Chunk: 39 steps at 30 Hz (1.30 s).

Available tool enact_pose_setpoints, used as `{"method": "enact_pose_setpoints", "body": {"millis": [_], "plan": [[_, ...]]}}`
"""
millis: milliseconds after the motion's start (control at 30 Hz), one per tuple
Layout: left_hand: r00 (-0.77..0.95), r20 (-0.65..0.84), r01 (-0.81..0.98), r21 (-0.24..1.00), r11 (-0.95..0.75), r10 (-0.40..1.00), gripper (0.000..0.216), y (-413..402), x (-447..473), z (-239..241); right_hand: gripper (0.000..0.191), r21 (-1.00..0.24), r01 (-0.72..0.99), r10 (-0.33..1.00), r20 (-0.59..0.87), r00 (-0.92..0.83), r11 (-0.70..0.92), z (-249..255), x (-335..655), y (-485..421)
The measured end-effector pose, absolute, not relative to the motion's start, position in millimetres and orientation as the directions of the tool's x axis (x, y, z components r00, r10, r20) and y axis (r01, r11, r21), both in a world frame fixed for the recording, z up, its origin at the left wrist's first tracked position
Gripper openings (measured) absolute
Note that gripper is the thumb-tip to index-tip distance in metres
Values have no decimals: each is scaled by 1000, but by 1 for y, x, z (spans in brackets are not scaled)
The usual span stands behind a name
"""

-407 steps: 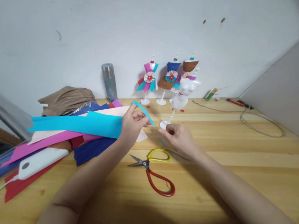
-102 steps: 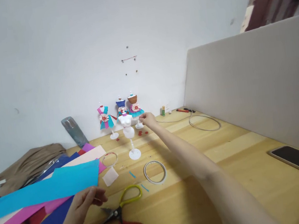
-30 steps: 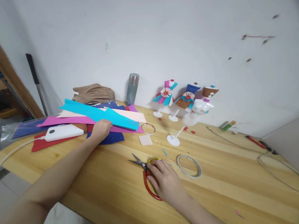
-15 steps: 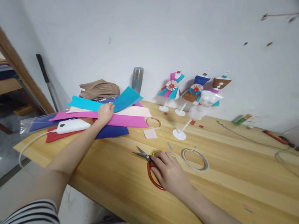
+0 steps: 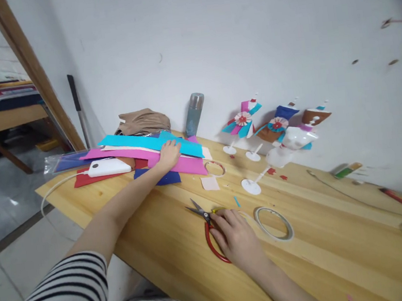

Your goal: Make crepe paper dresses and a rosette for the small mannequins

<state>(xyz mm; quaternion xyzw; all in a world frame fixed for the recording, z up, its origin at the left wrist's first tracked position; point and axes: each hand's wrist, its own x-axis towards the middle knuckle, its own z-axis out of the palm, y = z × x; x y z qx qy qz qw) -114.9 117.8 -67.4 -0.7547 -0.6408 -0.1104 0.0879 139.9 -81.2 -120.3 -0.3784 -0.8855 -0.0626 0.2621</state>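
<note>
Scissors (image 5: 206, 216): on the surface (image 5: 151, 225), blades parted; landmark for all positions.

Right hand (image 5: 235, 234): over the handles of the scissors, fingers loosely bent and close together, thumb along the red loop; firmness of hold not discernible.

Left hand (image 5: 169, 154): beyond and left of the scissors, palm down on the turquoise sheet (image 5: 141, 141), fingers slightly bent; flat contact or pinch not discernible.

Beneath the turquoise sheet: magenta sheet (image 5: 191, 165).

Right of the scissors: tape roll (image 5: 289, 229), lying flat.

Beyond and right of the scissors: three dressed forms (image 5: 243, 118) and one bare white form (image 5: 296, 137).

Far beyond the scissors: grey bottle (image 5: 194, 114), tan cloth (image 5: 146, 121), white wall (image 5: 209, 37).

Far left of the scissors: white device (image 5: 109, 166), wooden post (image 5: 31, 68).
</note>
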Motion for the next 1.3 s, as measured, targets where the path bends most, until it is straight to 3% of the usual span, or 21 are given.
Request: {"method": "enact_pose_setpoints", "body": {"millis": [133, 300, 500, 667, 967, 1300], "plan": [[266, 202, 964, -66, -258, 943, 28, 92, -121, -69, 19, -91, 695, 632, 513, -581, 713, -119, 140, -81], [280, 103, 956, -118, -268, 954, 30, 76, -145, -67, 20, -101, 697, 639, 509, -577, 710, -120, 140, -80], [259, 47, 963, -92, -254, 965, 25, 78, -155, -64, 20, -101, 699, 643, 501, -579, 708, -120, 141, -80], [260, 118, 965, -10, -260, 958, 27, 83, -157, -58, 20, -113, 710, 662, 484, -572, 695, -120, 139, -81], [110, 311, 973, 160, -166, 944, 31, 114, -169, -28, 20, -100, 729, 681, 463, -568, 677, -119, 138, -83], [219, 336, 956, 114, -270, 916, 33, 161, -174, 10, 18, -118, 716, 670, 481, -565, 689, -118, 138, -82]]}}
